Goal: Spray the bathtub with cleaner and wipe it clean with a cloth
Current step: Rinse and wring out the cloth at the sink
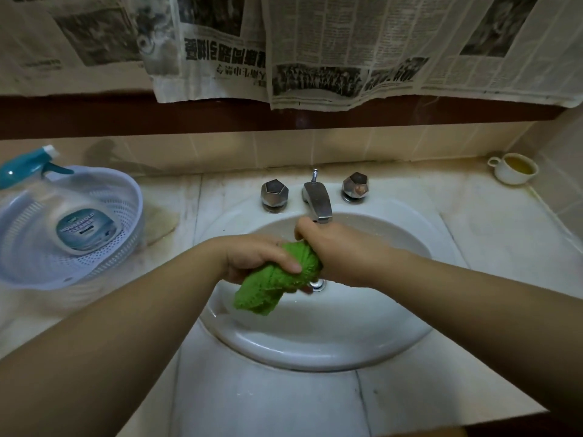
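Observation:
A green cloth point(277, 280) is bunched and twisted between both hands over the white sink basin point(315, 339). My left hand point(255, 258) grips its lower part from the left. My right hand point(331, 247) grips its upper part, just below the metal faucet spout point(317, 201). A loose end of the cloth hangs down into the basin. The spray bottle of household cleaner point(67, 216), clear with a teal trigger head, stands in a pale blue perforated basket point(104, 247) on the counter at the left. No bathtub is in view.
Two faceted metal tap knobs point(274, 192) point(356, 186) flank the faucet. A white cup point(514, 168) with yellowish liquid sits at the back right of the marble counter point(504, 241). Newspaper sheets point(315, 52) hang over the wall above.

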